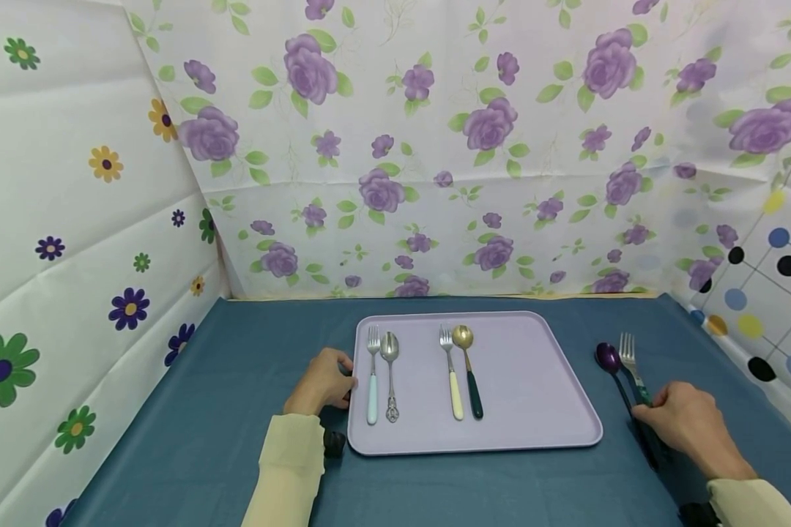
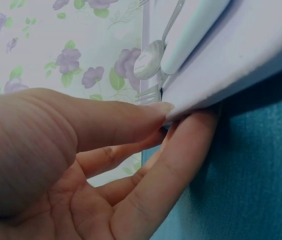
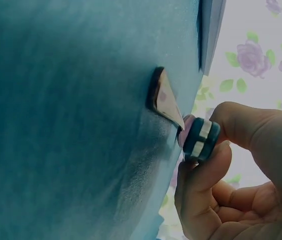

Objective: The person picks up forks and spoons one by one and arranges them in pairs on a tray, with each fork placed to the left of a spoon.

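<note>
Left hand (image 1: 323, 382) in pinch-grip on tray (image 1: 527, 388), right hand (image 1: 688, 419) likewise on fork (image 1: 628, 354), blue cloth (image 1: 461, 490) beneath, flowered sheeting (image 1: 428, 154) behind.

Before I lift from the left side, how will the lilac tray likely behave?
The tray is probably stiff: its sides run straight. The forks and spoons on it lie loose, so may slide if it tilts. Held only by the left hand at one edge, it may dip rightward.
</note>
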Demonstrator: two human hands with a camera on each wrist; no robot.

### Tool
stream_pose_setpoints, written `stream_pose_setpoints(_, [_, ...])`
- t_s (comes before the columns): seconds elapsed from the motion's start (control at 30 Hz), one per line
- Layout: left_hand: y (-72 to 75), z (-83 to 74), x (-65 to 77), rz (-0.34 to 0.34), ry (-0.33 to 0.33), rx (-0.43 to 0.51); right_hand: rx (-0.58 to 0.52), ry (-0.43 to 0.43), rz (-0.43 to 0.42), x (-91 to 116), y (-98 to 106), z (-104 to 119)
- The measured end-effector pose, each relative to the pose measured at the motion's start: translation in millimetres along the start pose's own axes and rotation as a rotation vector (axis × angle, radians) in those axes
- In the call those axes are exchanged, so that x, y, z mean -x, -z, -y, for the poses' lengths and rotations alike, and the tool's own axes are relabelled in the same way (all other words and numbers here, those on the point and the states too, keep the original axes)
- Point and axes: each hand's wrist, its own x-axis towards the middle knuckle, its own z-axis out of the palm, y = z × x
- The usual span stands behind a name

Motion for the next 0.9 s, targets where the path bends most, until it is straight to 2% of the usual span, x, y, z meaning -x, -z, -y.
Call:
stream_pose_setpoints(0.23, [-0.8,0.6,-1.1,-0.002,0.001,-0.003,0.007,0.008,-0.019,1.1,-0.8,1.6])
stream_pose_setpoints(0.9, [0.9,-1.3,2.1,-0.003,0.004,-0.006,0.017,0.015,0.004,1.3,-3.6,8.9])
